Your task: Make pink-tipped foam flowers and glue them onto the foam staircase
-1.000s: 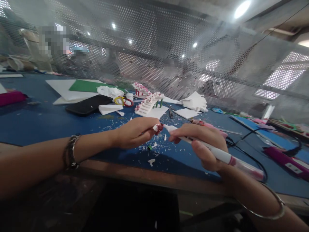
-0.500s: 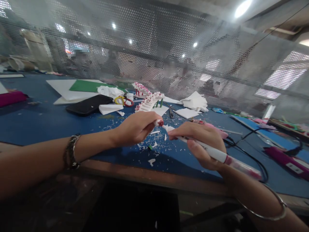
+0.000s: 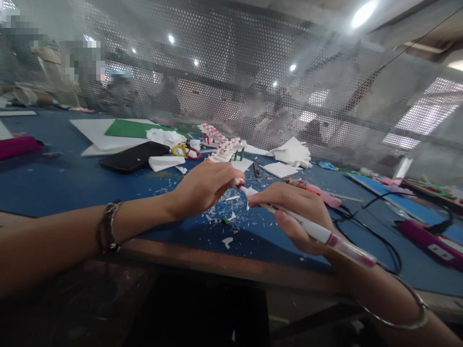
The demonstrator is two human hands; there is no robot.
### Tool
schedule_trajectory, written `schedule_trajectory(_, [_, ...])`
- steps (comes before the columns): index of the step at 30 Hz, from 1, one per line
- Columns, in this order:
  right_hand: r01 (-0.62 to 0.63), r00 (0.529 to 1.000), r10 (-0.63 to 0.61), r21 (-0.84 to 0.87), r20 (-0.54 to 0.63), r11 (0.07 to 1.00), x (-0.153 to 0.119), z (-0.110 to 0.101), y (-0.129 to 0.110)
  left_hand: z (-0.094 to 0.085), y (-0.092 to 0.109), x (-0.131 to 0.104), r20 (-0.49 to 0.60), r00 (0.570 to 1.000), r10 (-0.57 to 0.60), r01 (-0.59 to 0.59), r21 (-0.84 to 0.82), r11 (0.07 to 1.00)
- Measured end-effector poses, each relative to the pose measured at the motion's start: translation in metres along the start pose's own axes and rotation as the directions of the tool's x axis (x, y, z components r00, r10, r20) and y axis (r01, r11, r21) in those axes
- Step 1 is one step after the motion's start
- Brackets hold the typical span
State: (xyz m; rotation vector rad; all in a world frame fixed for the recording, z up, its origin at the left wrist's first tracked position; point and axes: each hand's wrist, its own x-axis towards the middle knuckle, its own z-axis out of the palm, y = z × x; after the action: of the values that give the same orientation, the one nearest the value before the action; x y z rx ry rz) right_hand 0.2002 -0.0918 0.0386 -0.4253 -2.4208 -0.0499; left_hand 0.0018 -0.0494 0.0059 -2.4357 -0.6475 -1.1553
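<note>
My left hand [image 3: 202, 188] pinches a small white piece [image 3: 237, 182] with a red-stained end; the fingers cover most of it. My right hand [image 3: 298, 212] is closed round a marker pen [image 3: 318, 233] with a white barrel and a clear pinkish rear end. The pen's tip meets the red-stained end of the small piece. White shavings and scraps [image 3: 227, 242] lie on the blue table [image 3: 72, 178] beneath both hands. Just beyond the left hand stand carved white pieces with pink-red marks [image 3: 226, 150], some on red or green pegs.
A black phone [image 3: 133, 156], scissors [image 3: 186, 151] with yellow and red handles, and white and green sheets [image 3: 133, 129] lie left of centre. To the right are crumpled tissue [image 3: 292, 152], a pink-handled tool [image 3: 325, 195] and a black cable [image 3: 376, 197]. A perforated metal screen [image 3: 231, 67] stands behind.
My right hand and the marker have shifted slightly left, and the pen's rear end has swung left and up. The small piece's red end has turned a little in my left hand.
</note>
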Motion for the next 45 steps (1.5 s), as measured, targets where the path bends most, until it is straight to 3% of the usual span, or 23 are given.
schedule_trajectory(4, [-0.035, 0.998, 0.033, -0.028, -0.054, 0.999, 0.0, 0.001, 0.001, 0.001, -0.001, 0.0, -0.019, 1.0, 0.0, 0.0, -0.01, 1.0])
schedule_trajectory(7, [0.021, 1.0, -0.021, -0.003, -0.019, 1.0, 0.001, 0.001, 0.001, 0.001, -0.001, 0.0, 0.008, 1.0, -0.006, 0.006, -0.014, 1.0])
schedule_trajectory(12, [-0.031, 0.998, 0.026, -0.08, -0.055, 0.996, 0.002, 0.0, 0.001, 0.0, 0.0, 0.001, 0.023, 1.0, -0.012, 0.012, -0.011, 1.0])
schedule_trajectory(16, [0.041, 0.999, -0.041, -0.053, -0.009, 0.998, 0.001, 0.001, 0.003, 0.0, -0.001, 0.001, 0.02, 1.0, -0.008, 0.008, -0.016, 1.0])
schedule_trajectory(20, [-0.021, 0.999, 0.016, -0.097, -0.044, 0.995, 0.001, 0.002, 0.003, 0.001, -0.002, 0.0, 0.038, 0.999, -0.018, 0.019, -0.02, 1.0])
schedule_trajectory(24, [0.032, 0.999, -0.034, -0.087, -0.012, 0.996, 0.001, 0.002, 0.003, 0.0, -0.001, 0.0, 0.039, 0.999, -0.022, 0.024, -0.04, 0.999])
schedule_trajectory(28, [-0.005, 0.998, -0.003, -0.132, -0.061, 0.991, 0.001, 0.002, 0.004, 0.0, 0.001, 0.001, 0.033, 0.999, -0.015, 0.017, -0.053, 0.998])
schedule_trajectory(32, [0.075, 0.997, -0.078, -0.116, -0.022, 0.99, 0.001, 0.003, 0.005, 0.0, -0.001, 0.001, 0.035, 0.999, -0.018, 0.021, -0.083, 0.996])
schedule_trajectory(36, [0.035, 0.996, -0.049, -0.175, -0.075, 0.984, 0.001, 0.002, 0.004, 0.001, -0.003, 0.0, 0.063, 0.997, -0.045, 0.052, -0.116, 0.992])
schedule_trajectory(41, [0.058, 0.996, -0.074, -0.29, -0.045, 0.955, 0.001, 0.003, 0.006, 0.004, 0.003, 0.0, 0.101, 0.991, -0.09, 0.105, -0.153, 0.983])
schedule_trajectory(44, [0.005, 0.993, -0.042, -0.313, -0.114, 0.95, 0.001, 0.003, 0.009, -0.004, -0.004, 0.007, 0.232, 0.954, -0.192, 0.219, -0.095, 0.971])
schedule_trajectory(45, [-0.008, 0.991, -0.033, -0.299, -0.132, 0.954, 0.0, 0.002, 0.01, -0.01, -0.012, 0.01, 0.264, 0.915, -0.305, 0.316, 0.001, 0.949])
